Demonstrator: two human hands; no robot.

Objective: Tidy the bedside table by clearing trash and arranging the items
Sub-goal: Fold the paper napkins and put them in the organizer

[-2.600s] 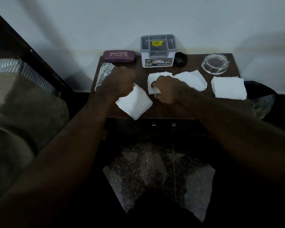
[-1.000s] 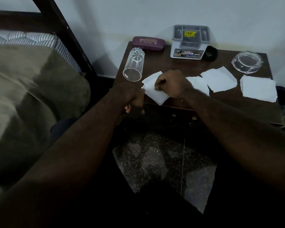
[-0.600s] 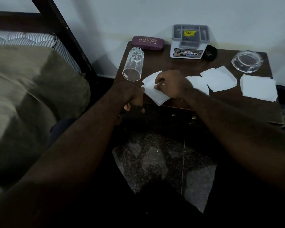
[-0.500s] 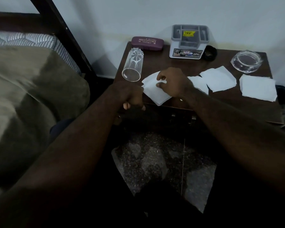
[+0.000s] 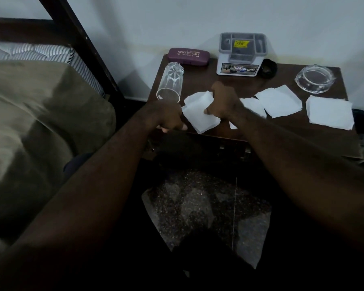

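Right grip (image 5: 222, 102): pinching the tissue (image 5: 200, 115), lying beneath it near the table (image 5: 200, 76) front.
Left grip (image 5: 169, 119): curling at the edge; whether holding anything, cannot tell.
Risk: glass (image 5: 170, 85), lying sideways just beyond left grip, probably rolling off if nudged.

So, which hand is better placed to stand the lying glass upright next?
Left, I would say. The left hand sits at the front edge of the table, close to the open end of the glass, which lies on its side. The right hand is busy gripping a tissue and is farther from it.
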